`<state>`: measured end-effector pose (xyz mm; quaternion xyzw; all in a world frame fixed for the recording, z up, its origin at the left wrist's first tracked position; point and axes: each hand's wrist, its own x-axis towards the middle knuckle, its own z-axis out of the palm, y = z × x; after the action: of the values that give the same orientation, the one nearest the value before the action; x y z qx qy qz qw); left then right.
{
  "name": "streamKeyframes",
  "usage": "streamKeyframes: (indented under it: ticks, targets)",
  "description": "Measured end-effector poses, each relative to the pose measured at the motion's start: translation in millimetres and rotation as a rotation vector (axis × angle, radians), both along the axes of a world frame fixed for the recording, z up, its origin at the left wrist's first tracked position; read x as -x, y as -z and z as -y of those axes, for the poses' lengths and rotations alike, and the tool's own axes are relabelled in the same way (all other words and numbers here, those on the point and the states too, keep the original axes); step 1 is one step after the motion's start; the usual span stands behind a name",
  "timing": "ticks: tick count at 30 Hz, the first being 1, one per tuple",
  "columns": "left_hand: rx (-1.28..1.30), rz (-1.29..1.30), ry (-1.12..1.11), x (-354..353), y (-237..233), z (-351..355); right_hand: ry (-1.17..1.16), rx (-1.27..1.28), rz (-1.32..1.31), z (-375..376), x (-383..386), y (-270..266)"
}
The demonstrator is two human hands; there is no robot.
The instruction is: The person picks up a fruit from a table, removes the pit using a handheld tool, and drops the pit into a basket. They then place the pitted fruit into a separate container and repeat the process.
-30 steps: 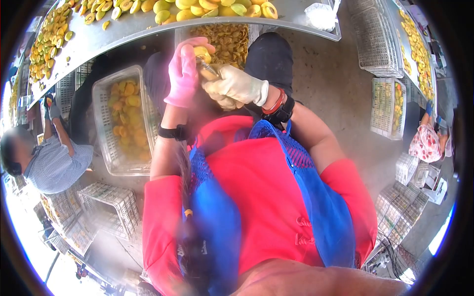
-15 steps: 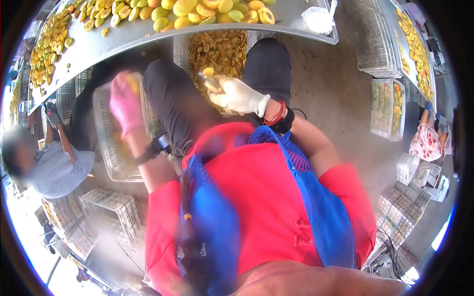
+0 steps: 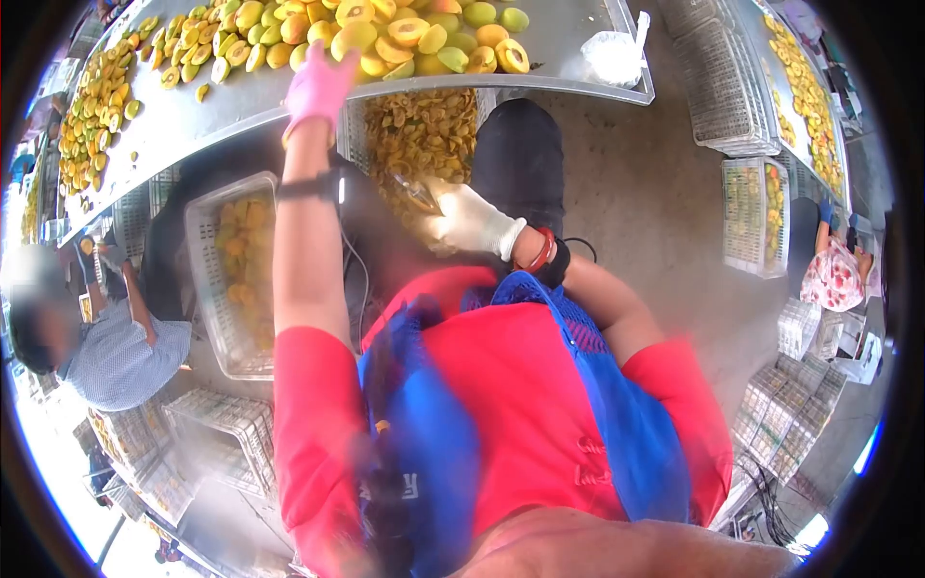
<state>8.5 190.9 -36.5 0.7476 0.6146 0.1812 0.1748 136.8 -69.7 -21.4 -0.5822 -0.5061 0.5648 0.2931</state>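
Observation:
My left hand [image 3: 318,89], in a pink glove, reaches over the metal table's front edge [image 3: 212,118] to the pile of cut yellow-green fruit [image 3: 409,34]. Its fingers are apart at the near side of the pile, with nothing visible between them. In a white glove, my right hand [image 3: 467,214] is closed around a small metal tool [image 3: 414,191]; the tool's tip points up and left. That hand is above a crate of thin yellow-brown peels or scraps [image 3: 419,125], between my knees. Further left, a white crate [image 3: 207,289] holds orange-yellow fruit pieces [image 3: 241,241].
A clear plastic bag [image 3: 612,58] lies at the table's right corner. Stacked crates [image 3: 718,87] stand right of it, near another fruit-covered table [image 3: 805,96]. A co-worker in a patterned top [image 3: 125,356] sits at far left, another person [image 3: 833,275] at far right. Empty-looking crates [image 3: 226,433] are lower left.
My left hand has moved from above the left crate up to the table's fruit, and the blurred yellow piece by its fingers is gone. The yellow piece at the tool's tip no longer shows.

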Motion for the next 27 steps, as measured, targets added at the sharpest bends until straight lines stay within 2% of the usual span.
streamKeyframes:
  ticks: [2, 3, 6, 10, 13, 14, 15, 16, 17, 21, 24, 25, 27]
  targets:
    - [0.288, 0.019, 0.079, -26, -10, -17, 0.019, 0.039, 0.003, 3, -4, 1]
    - [0.246, -0.006, 0.057, -34, 2, -28, 0.055, 0.037, -0.048, 5, -4, 2]
    - [0.12, -0.031, 0.01, -44, 18, -34, 0.076, -0.124, 0.055, 7, -7, 15]
    - [0.006, 0.068, 0.012, -26, 29, -26, 0.052, 0.074, -0.005, 3, -7, 3]
    - [-0.091, 0.269, 0.051, -9, 18, 1, 0.168, -0.296, 0.117, 4, -2, 22]
    - [-0.11, 0.338, 0.075, -4, 13, 16, 0.219, -0.346, 0.062, 2, -3, 25]
    - [-0.325, 0.303, 0.12, 0, 13, 29, 0.271, -0.396, 0.008, -4, -5, 28]
    - [-0.353, 0.339, 0.183, 5, 7, 44, 0.325, -0.447, -0.045, -10, -5, 17]
    - [-0.379, 0.377, 0.248, 10, 0, 61, 0.394, -0.107, -0.322, -10, -11, 0]
    - [-0.49, 0.561, 0.548, 24, -24, 110, 0.461, -0.136, -0.386, -27, -23, -33]
    - [-0.607, 0.414, 0.731, 29, -40, 133, 0.446, -0.124, -0.58, -26, -22, -59]
    - [-0.58, 0.381, 0.741, 28, -43, 142, 0.447, -0.151, -0.581, -24, -19, -57]
    - [-0.449, 0.471, 0.724, 26, -63, 164, 0.441, -0.214, -0.582, -25, -16, -53]
